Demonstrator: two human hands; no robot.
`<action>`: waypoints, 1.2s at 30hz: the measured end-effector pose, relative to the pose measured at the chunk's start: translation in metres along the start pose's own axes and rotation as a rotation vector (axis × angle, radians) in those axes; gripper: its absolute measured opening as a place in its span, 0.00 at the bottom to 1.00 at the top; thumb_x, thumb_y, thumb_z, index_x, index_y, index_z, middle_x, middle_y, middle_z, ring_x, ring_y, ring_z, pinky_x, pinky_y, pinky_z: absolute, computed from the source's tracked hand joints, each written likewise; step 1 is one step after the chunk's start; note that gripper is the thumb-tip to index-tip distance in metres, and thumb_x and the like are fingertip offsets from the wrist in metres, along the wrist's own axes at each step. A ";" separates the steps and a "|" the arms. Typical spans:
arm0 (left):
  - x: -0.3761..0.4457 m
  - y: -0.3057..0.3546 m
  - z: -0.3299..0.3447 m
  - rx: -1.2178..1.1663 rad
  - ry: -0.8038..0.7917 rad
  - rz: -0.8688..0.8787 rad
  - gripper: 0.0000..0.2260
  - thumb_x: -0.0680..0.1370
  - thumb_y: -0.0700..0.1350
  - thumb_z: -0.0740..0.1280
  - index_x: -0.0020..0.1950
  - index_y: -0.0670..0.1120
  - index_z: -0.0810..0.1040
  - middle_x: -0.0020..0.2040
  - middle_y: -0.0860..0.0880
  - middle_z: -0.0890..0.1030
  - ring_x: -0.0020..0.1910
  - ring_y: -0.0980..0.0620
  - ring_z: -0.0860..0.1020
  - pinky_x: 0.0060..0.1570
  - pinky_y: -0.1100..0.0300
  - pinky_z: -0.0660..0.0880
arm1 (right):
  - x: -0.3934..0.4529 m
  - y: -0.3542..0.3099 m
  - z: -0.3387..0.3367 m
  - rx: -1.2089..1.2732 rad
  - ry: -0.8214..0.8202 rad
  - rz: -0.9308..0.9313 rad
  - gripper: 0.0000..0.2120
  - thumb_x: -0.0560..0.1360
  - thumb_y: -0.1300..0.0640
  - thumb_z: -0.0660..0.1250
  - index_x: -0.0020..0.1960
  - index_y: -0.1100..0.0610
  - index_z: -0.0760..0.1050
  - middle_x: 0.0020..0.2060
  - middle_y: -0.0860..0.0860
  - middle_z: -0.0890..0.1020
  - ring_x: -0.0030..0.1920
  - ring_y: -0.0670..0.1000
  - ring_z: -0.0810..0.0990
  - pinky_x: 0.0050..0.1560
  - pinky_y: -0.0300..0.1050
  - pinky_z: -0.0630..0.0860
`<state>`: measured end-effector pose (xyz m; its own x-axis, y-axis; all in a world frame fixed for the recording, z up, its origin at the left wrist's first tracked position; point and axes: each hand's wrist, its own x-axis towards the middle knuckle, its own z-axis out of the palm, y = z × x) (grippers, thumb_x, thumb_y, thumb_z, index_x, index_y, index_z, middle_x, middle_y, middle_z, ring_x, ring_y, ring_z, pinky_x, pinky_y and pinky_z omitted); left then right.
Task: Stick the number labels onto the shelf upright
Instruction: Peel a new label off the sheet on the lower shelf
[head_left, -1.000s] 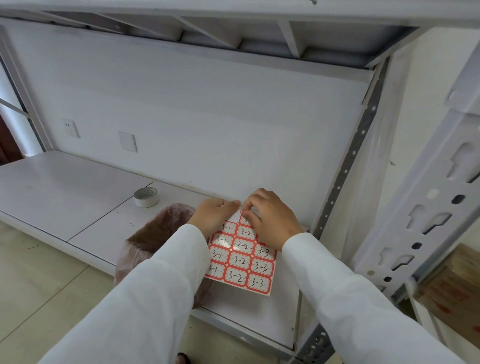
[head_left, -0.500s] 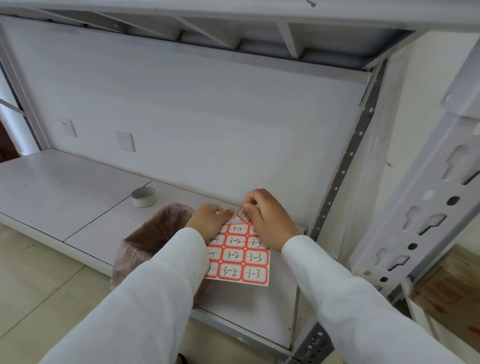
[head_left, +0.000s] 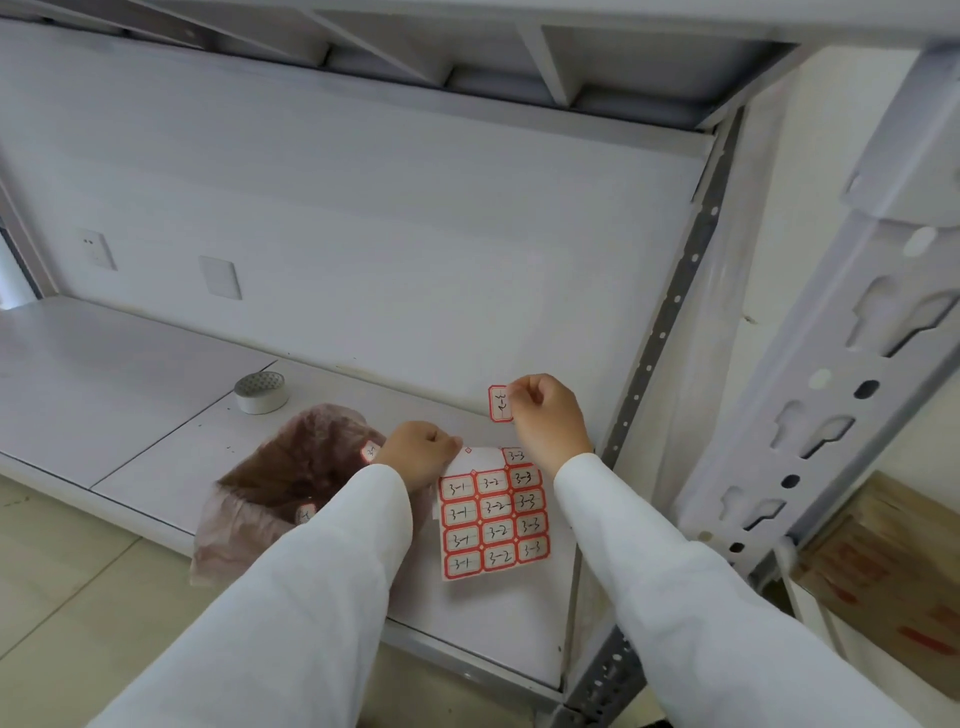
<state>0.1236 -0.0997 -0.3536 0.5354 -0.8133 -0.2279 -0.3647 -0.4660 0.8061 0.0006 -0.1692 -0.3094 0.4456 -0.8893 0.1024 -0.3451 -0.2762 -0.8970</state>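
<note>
A single red-bordered label (head_left: 500, 404) is pinched between the fingertips of the right hand (head_left: 545, 415) and is held in the air above the far right corner of the shelf board (head_left: 156, 374), near the back wall. The label sheet (head_left: 493, 517) lies flat on the shelf board near its right edge, and its top left corner is pressed down by the closed left hand (head_left: 418, 452). The front shelf upright (head_left: 810, 395) stands at the right, well apart from the held label. A roll of tape (head_left: 261, 392) rests further left on the shelf board, and a bag (head_left: 280, 483) hangs at the front edge.
</note>
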 end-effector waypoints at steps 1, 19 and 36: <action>0.001 0.000 0.002 -0.001 -0.013 -0.010 0.12 0.80 0.49 0.59 0.43 0.42 0.73 0.40 0.47 0.81 0.37 0.54 0.79 0.41 0.65 0.74 | 0.000 0.000 0.000 -0.012 0.001 0.008 0.11 0.79 0.55 0.56 0.56 0.58 0.73 0.51 0.51 0.77 0.48 0.48 0.73 0.47 0.39 0.68; 0.031 -0.018 0.040 0.302 -0.147 -0.141 0.21 0.79 0.37 0.57 0.73 0.42 0.63 0.73 0.41 0.67 0.71 0.41 0.67 0.71 0.52 0.64 | 0.007 0.003 0.006 0.003 0.046 0.134 0.09 0.78 0.58 0.56 0.50 0.58 0.74 0.43 0.51 0.76 0.39 0.49 0.72 0.30 0.34 0.64; -0.005 0.026 -0.022 -0.347 0.198 0.229 0.11 0.78 0.49 0.62 0.49 0.45 0.82 0.41 0.52 0.81 0.37 0.56 0.77 0.37 0.66 0.69 | -0.009 -0.019 0.001 0.010 0.009 0.149 0.11 0.75 0.58 0.53 0.39 0.60 0.70 0.37 0.56 0.75 0.37 0.54 0.70 0.41 0.45 0.66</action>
<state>0.1284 -0.0999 -0.3191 0.6183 -0.7837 0.0591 -0.2318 -0.1099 0.9665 0.0042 -0.1558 -0.2936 0.3826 -0.9235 -0.0279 -0.3984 -0.1377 -0.9068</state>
